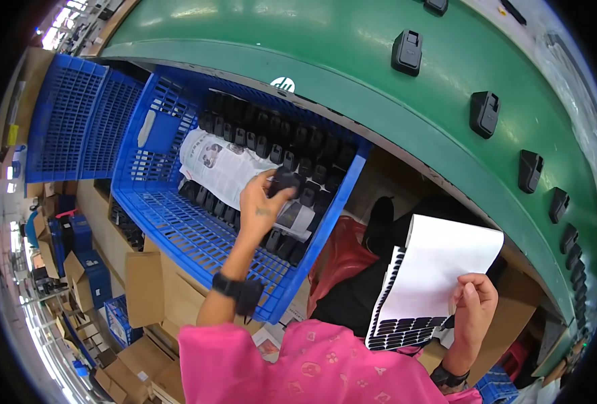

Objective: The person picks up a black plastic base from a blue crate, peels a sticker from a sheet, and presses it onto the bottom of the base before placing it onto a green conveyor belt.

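My left hand [261, 202] reaches into a blue plastic crate [312, 259] with its thumb and fingers closed around a small black plastic device [285, 179]. Below it in the crate, several similar black devices [241, 137] stand in rows, partly covered by a sheet of newspaper [217, 161]. Over my lap lies a white backing sheet [446, 252] with rows of black stickers [406, 333] along its lower part. My right hand [473, 303] is at the sheet's right edge, thumb and fingers pinched on it; whether a loose sticker is between the fingertips cannot be made out.
A green conveyor belt [352, 40] curves along the far side and right, carrying several black devices [485, 114]. More blue crates [66, 118] stand at the left. Open cardboard boxes [143, 289] sit below them. A red plastic stool [339, 259] is under the belt's edge.
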Demonstrator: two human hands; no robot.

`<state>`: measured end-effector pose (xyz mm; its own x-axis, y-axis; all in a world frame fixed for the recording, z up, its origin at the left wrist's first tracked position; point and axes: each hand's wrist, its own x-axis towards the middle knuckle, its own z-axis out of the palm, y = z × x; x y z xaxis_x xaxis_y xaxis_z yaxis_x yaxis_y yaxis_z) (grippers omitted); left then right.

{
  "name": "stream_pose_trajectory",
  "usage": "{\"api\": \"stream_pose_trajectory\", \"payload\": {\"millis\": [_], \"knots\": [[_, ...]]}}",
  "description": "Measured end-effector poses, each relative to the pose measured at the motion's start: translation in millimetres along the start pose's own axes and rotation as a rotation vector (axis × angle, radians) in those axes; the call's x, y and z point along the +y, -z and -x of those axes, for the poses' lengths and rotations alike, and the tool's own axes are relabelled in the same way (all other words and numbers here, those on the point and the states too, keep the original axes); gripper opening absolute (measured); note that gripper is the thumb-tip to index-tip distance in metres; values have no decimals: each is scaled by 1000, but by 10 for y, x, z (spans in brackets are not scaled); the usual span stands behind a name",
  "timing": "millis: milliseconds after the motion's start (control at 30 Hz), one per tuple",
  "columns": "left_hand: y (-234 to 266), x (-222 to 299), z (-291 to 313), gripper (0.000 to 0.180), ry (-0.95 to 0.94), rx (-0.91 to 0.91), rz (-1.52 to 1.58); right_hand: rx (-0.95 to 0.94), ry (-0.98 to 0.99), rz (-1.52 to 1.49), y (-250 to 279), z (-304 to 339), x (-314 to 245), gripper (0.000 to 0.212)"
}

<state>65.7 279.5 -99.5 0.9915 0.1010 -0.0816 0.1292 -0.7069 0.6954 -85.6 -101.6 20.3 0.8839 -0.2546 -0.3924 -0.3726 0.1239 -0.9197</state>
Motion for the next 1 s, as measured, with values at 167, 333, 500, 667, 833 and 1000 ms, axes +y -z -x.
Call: {"api": "stream_pose_trajectory", "payload": {"millis": [167,333,500,667,833,1000], "knots": [[-290,-749,-285,48,38,10,-267,67,0,17,-192,-3,-50,15],[-501,-607,-344,38,287,138,-301,73,19,98,-231,-38,-47,14],[-573,-855,-490,41,842,31,279,76,11,123,-223,-39,-42,12],[-547,-992,-424,32,-25,99,-350,94,0,153,-245,-44,-44,11],[-476,-963,-555,29,-157,-108,-389,118,18,151,-258,-34,-17,13],[-538,-921,-495,29,-46,-162,-504,127,59,168,-277,-45,32,13]]}}
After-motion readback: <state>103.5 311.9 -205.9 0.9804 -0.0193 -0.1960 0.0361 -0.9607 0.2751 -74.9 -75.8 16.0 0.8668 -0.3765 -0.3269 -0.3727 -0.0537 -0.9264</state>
